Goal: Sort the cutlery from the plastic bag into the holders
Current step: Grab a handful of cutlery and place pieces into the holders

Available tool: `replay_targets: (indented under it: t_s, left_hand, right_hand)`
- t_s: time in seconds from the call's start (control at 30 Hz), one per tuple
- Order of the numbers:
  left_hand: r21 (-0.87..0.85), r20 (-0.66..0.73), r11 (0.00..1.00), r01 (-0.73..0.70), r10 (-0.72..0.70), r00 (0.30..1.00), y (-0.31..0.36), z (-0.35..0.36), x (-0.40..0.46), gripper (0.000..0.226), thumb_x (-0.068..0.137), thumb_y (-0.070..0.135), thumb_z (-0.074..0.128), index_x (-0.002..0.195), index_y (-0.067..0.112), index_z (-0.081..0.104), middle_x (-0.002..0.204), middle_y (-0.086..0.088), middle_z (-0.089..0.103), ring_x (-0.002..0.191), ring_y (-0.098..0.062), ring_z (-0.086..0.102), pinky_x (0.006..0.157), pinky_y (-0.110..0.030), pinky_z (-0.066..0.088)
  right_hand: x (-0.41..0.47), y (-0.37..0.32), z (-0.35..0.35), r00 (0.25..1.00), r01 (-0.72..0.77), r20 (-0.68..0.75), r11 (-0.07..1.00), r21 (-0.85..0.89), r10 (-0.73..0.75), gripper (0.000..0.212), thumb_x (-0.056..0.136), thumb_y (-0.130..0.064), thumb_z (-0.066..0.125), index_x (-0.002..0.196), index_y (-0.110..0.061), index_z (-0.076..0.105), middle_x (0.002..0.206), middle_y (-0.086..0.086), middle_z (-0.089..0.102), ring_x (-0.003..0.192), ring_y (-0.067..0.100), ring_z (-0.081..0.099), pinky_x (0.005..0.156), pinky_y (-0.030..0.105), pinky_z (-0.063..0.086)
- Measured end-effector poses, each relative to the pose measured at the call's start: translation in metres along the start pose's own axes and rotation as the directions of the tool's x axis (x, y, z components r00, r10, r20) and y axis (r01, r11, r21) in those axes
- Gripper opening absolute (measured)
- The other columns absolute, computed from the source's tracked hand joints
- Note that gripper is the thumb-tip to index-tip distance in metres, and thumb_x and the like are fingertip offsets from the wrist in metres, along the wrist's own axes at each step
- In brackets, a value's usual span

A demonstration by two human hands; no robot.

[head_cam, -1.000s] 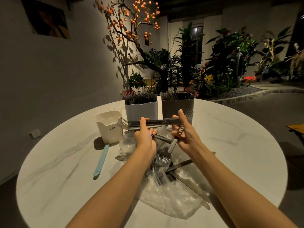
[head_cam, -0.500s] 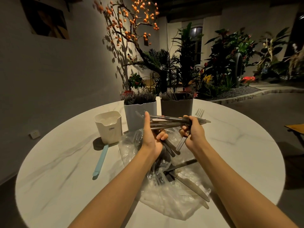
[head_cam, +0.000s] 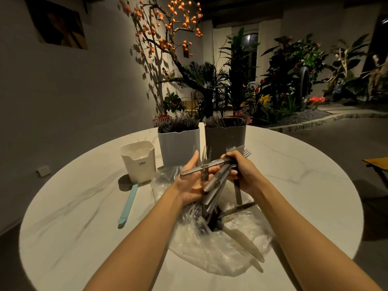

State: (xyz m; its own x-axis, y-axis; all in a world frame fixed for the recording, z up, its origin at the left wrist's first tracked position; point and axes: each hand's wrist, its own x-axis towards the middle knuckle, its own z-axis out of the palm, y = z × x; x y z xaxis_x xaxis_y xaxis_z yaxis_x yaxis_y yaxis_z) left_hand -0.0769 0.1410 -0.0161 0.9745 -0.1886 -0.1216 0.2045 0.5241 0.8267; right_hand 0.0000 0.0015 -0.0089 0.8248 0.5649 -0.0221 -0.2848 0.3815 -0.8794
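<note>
The right hand (head_cam: pixel 241 171) is clamped around a bundle of forks (head_cam: pixel 218 177), handles fanned for squaring. The left hand (head_cam: pixel 192 181), fingers straight, braces the handles. Remaining cutlery lies on the plastic bag (head_cam: pixel 220 255); the holders (head_cam: pixel 179 145) stand just beyond.

Matt grey metal cutlery (head_cam: pixel 218 177), crinkled glossy clear plastic bag (head_cam: pixel 220 255), smooth, seemingly marble-look table (head_cam: pixel 84 206).

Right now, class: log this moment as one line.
right hand: grips cutlery bundle | left hand: open, supporting bundle | bag: knives remain
</note>
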Motion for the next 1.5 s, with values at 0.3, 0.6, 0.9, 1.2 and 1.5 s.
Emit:
replay_targets:
  t_s: [0.3, 0.6, 0.9, 1.2, 1.5]
  left_hand:
    - [0.395, -0.003, 0.916, 0.069, -0.074, 0.997, -0.001, 0.004, 0.0, 0.044, 0.09, 0.044, 0.058, 0.114, 0.007, 0.059, 0.089, -0.007, 0.066, 0.064, -0.011, 0.054, 0.055, -0.019, 0.048]
    - [0.425, -0.121, 0.905, -0.019, 0.077, 0.99, -0.007, 0.014, 0.006, 0.038, 0.097, 0.016, 0.054, 0.06, 0.015, 0.062, 0.058, -0.001, 0.042, 0.051, -0.01, 0.05, 0.051, -0.018, 0.045]
    - [0.562, -0.257, 0.825, -0.067, 0.251, 0.933, -0.011, 0.019, 0.007, 0.023, 0.094, 0.033, 0.061, 0.091, 0.01, 0.064, 0.052, 0.008, 0.058, 0.046, -0.006, 0.048, 0.05, -0.02, 0.042]
    - [0.587, -0.309, 0.807, -0.064, 0.296, 0.904, -0.006, 0.02, 0.0, 0.025, 0.092, 0.027, 0.064, 0.082, 0.004, 0.067, 0.045, 0.007, 0.054, 0.044, -0.007, 0.044, 0.044, -0.015, 0.04]
    - [0.583, -0.382, 0.812, -0.015, 0.291, 0.877, 0.002, 0.009, 0.0, 0.034, 0.094, 0.031, 0.058, 0.072, 0.006, 0.066, 0.049, 0.001, 0.045, 0.038, -0.008, 0.041, 0.038, -0.017, 0.035]
  right_hand:
    - [0.002, 0.007, -0.002, 0.989, 0.096, -0.082, 0.959, -0.268, -0.122, 0.029, 0.097, -0.028, 0.052, 0.085, -0.004, 0.063, 0.059, 0.006, 0.054, 0.043, 0.009, 0.049, 0.043, 0.017, 0.039]
    - [0.002, 0.005, 0.004, 0.989, 0.051, -0.131, 0.986, -0.159, -0.072, 0.05, 0.106, -0.037, 0.025, 0.093, -0.004, 0.06, 0.056, 0.003, 0.046, 0.043, 0.009, 0.037, 0.043, 0.018, 0.029]
    - [0.001, 0.012, 0.016, 0.99, 0.042, -0.119, 0.972, -0.231, -0.071, 0.036, 0.105, -0.034, 0.029, 0.113, -0.014, 0.058, 0.096, 0.002, 0.059, 0.094, 0.015, 0.057, 0.095, 0.036, 0.046]
    - [-0.002, 0.002, -0.002, 0.996, 0.078, 0.078, 0.865, -0.496, -0.045, 0.038, 0.101, -0.035, 0.044, 0.095, -0.005, 0.066, 0.076, 0.002, 0.059, 0.073, 0.011, 0.053, 0.071, 0.022, 0.044]
    - [-0.02, -0.021, -0.016, 0.807, 0.159, 0.349, 0.394, -0.905, 0.476, 0.015, 0.09, -0.024, 0.065, 0.093, -0.012, 0.073, 0.075, -0.004, 0.062, 0.058, 0.005, 0.04, 0.055, 0.018, 0.03]
